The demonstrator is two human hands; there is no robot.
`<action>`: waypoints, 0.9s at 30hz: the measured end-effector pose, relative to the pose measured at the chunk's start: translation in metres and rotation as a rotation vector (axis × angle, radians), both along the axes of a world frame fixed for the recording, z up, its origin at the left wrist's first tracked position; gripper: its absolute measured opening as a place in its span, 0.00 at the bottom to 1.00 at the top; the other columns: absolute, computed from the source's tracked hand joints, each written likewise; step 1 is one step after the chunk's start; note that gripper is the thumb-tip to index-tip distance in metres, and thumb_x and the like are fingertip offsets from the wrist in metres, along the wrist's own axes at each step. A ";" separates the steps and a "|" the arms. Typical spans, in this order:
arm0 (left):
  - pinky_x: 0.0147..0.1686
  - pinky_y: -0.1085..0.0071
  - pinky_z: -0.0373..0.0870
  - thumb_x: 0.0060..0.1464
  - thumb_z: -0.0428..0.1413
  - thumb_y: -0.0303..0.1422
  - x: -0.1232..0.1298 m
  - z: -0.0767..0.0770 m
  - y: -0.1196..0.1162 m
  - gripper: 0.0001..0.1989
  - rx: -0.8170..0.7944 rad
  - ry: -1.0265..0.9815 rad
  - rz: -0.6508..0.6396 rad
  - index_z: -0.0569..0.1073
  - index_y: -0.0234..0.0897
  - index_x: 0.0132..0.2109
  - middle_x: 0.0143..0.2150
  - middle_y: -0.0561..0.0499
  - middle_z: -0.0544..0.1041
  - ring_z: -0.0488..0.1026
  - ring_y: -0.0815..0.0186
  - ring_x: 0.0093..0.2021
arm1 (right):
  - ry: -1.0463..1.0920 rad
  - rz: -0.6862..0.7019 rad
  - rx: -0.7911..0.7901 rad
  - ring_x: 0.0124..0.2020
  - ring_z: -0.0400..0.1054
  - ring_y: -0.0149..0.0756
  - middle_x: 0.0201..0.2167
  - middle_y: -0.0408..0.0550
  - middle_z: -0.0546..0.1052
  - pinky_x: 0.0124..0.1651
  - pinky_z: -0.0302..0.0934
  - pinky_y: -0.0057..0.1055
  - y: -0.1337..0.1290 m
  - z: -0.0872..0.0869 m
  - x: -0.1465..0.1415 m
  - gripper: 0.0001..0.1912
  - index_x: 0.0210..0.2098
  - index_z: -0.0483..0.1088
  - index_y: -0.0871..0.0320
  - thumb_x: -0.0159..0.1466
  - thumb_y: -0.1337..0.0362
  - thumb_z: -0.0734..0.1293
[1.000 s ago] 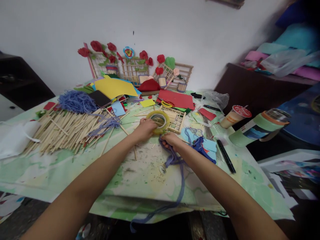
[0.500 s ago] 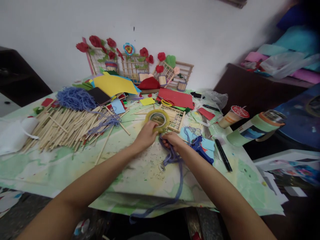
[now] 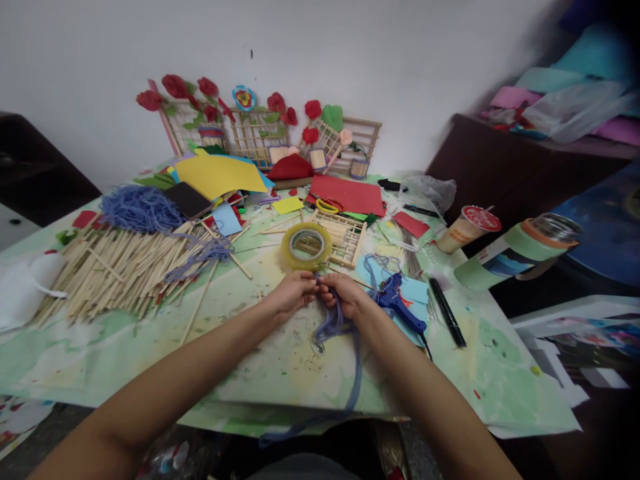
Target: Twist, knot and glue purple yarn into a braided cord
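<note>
In the head view my left hand (image 3: 295, 293) and my right hand (image 3: 343, 293) meet over the middle of the table, fingertips almost touching. Both are closed in a pinch on blue-purple yarn (image 3: 333, 327). Strands of it hang from my right hand, loop on the tabletop and trail over the front edge. My fingers partly hide the yarn between them. Just beyond my hands lies a roll of clear yellowish tape (image 3: 287, 257). A small stick lattice (image 3: 354, 245) is behind the roll, and a blue glue gun (image 3: 400, 303) rests right of my right hand.
A pile of wooden sticks (image 3: 125, 273) and a heap of yarn (image 3: 140, 208) cover the left. Coloured paper (image 3: 220, 175) and scissors (image 3: 327, 206) lie farther back. A black marker (image 3: 447, 312), a lidded cup (image 3: 467, 230) and a green bottle (image 3: 515, 257) are at right.
My left hand has left the tape roll and come down to the yarn beside my right hand, its fingers now pinched. The right hand stays on the yarn. The view has shifted slightly.
</note>
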State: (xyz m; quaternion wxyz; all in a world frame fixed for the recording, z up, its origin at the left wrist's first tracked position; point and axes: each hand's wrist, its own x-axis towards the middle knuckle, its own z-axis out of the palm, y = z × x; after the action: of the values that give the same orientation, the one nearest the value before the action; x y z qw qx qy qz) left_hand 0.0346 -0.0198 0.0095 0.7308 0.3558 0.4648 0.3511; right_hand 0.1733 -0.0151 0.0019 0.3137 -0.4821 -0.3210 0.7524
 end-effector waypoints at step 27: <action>0.10 0.84 0.40 0.54 0.51 0.25 -0.016 0.004 0.015 0.10 -0.193 0.029 -0.142 0.64 0.32 0.24 0.17 0.58 0.59 0.48 0.81 0.11 | -0.483 -0.089 0.339 0.13 0.53 0.26 0.11 0.33 0.59 0.19 0.44 0.23 -0.018 -0.003 -0.014 0.07 0.26 0.60 0.56 0.51 0.74 0.58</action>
State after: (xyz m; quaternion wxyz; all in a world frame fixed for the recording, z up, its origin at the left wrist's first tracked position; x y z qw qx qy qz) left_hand 0.0191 -0.0049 0.0139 0.7780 0.3207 0.4805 0.2470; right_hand 0.1594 -0.0330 -0.0010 0.3369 -0.6014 -0.4861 0.5372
